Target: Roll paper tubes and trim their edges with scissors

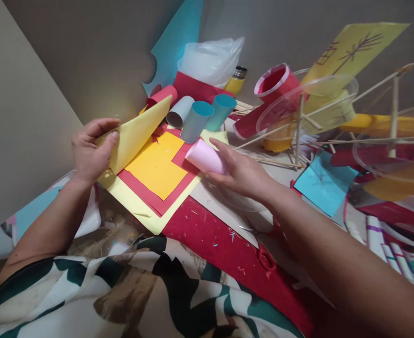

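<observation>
My left hand [96, 148] pinches the edge of a pale yellow paper sheet [141, 131], lifted and tilted above a stack of papers. Under it lie an orange-yellow sheet [157, 169] with a notched corner, a red sheet [147, 197] and another pale yellow sheet [133, 209]. Around a short pink paper tube [206, 157] my right hand [235, 166] is closed, just right of the stack. Beyond it stand a grey-blue tube [197, 124] and a teal tube [221, 112]. A light blue tube [181, 111] and a red tube [162, 96] lie beside them.
Red-handled scissors [265, 257] lie at the front on red material with scraps. To the right are a stick frame [300, 126], a clear plastic lid [307, 105] and markers [376, 234]. A plastic bag [210, 61] sits at the back by the wall.
</observation>
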Available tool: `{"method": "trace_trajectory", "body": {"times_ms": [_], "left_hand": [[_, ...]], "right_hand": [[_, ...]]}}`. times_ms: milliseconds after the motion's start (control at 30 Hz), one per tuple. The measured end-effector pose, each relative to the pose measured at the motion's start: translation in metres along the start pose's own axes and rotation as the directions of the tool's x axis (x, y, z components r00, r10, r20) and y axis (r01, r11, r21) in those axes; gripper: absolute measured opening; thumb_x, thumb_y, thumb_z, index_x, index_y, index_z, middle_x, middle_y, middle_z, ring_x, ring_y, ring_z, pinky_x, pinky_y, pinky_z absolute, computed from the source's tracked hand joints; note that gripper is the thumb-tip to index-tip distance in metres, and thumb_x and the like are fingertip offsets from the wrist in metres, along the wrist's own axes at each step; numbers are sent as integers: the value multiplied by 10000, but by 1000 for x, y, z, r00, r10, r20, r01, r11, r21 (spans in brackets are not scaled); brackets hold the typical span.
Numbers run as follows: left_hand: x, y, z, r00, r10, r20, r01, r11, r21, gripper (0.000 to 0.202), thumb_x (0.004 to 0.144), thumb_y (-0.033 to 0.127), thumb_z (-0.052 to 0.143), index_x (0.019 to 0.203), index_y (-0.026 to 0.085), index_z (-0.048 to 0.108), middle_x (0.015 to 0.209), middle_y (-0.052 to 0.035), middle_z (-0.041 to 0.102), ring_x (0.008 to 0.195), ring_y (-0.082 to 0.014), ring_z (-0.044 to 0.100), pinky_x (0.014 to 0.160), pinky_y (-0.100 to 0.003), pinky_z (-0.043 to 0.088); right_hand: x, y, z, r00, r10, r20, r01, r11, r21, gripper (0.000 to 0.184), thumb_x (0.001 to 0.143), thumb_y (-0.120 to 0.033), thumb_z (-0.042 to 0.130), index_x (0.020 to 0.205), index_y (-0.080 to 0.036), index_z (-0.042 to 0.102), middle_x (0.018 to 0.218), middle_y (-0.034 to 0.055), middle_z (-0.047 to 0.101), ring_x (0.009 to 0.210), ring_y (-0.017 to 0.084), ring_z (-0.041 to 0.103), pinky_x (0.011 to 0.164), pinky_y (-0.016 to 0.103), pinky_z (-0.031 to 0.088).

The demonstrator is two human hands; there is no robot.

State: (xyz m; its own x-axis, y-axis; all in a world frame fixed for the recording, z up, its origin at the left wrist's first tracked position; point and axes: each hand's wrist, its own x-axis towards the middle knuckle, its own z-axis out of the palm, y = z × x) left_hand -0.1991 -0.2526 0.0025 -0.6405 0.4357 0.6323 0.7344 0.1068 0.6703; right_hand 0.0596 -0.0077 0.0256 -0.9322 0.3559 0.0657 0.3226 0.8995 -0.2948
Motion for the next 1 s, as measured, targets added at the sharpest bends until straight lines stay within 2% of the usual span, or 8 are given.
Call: {"method": "trace_trajectory", "body": {"times_ms": [200, 400, 500, 567, 667, 733, 867, 1000], "left_hand": [[-5, 16, -4, 901, 431, -50, -408, 880, 242, 256, 985, 164, 567, 1209, 230, 673, 1182, 46, 749, 1082, -141, 706, 955, -358, 610], [1, 7, -9, 738, 675, 0, -615, 673, 411, 360, 995, 133, 471, 1289, 285, 615, 1274, 12, 709, 1127, -156, 682, 933, -382, 599], [2, 13, -9, 791, 583, 187, -588, 640, 494, 217, 980, 225, 500, 1088, 251, 687, 1200, 12, 737, 1083, -191, 668, 884, -416, 579], [-2, 29, -5, 823, 340, 456, -559, 632, 537, 229, 965, 221, 468, 964, 203, 696, 1075, -39, 761, 1018, -235, 674, 788, -417, 573], [-12, 55, 2, 650, -104, 753, -569, 590, 572, 304, 952, 210, 423, 799, 149, 679, 818, -115, 721, 773, -263, 688, 624, -382, 540], [-20, 67, 7, 616, -83, 783, -607, 585, 539, 298, 960, 298, 488, 871, 120, 710, 1025, -185, 733, 950, -334, 709, 758, -436, 583], [-32, 75, 16, 655, 265, 708, -702, 560, 440, 335, 947, 337, 569, 1104, 76, 707, 1447, -266, 546, 1345, -447, 517, 1061, -566, 480], [-41, 83, 27, 492, 328, 806, -772, 592, 230, 277, 982, 299, 501, 972, 112, 705, 1117, -170, 724, 1055, -325, 668, 899, -462, 555]], "right_hand": [[-22, 15, -4, 993, 112, -44, -75, 867, 493, 802, 852, -438, 656, 1545, -243, 303, 1492, 160, 543, 1252, 366, 617, 947, 512, 566], [-35, 11, -12, 987, 132, 94, -158, 660, 734, 547, 998, -305, 254, 1539, -232, 246, 1537, 206, 486, 1303, 322, 605, 861, 486, 616], [-38, 5, -13, 971, 200, 128, -214, 499, 840, 523, 995, -348, 269, 1508, -283, 351, 1532, 156, 506, 1333, 315, 576, 915, 532, 589], [-39, 3, -11, 952, 276, 135, -210, 264, 941, 525, 899, -437, 496, 1411, -323, 485, 1431, 93, 602, 1271, 314, 606, 928, 523, 582], [-38, -1, -5, 897, 410, 163, -147, -71, 987, 591, 628, -406, 803, 1191, -343, 636, 1175, 15, 712, 1094, 279, 656, 863, 437, 600], [-37, -4, -2, 870, 454, 191, -127, -167, 978, 576, 551, -358, 866, 1091, -330, 667, 1066, -2, 721, 1012, 254, 659, 808, 394, 605], [-39, -11, 0, 860, 473, 193, -118, -183, 976, 490, 566, -363, 868, 1005, -309, 657, 1079, 3, 706, 1013, 253, 647, 796, 392, 608], [-41, -16, 5, 868, 474, 150, -111, -110, 988, 521, 584, -406, 856, 1044, -311, 631, 1137, 6, 677, 1033, 253, 639, 771, 377, 604]]}}
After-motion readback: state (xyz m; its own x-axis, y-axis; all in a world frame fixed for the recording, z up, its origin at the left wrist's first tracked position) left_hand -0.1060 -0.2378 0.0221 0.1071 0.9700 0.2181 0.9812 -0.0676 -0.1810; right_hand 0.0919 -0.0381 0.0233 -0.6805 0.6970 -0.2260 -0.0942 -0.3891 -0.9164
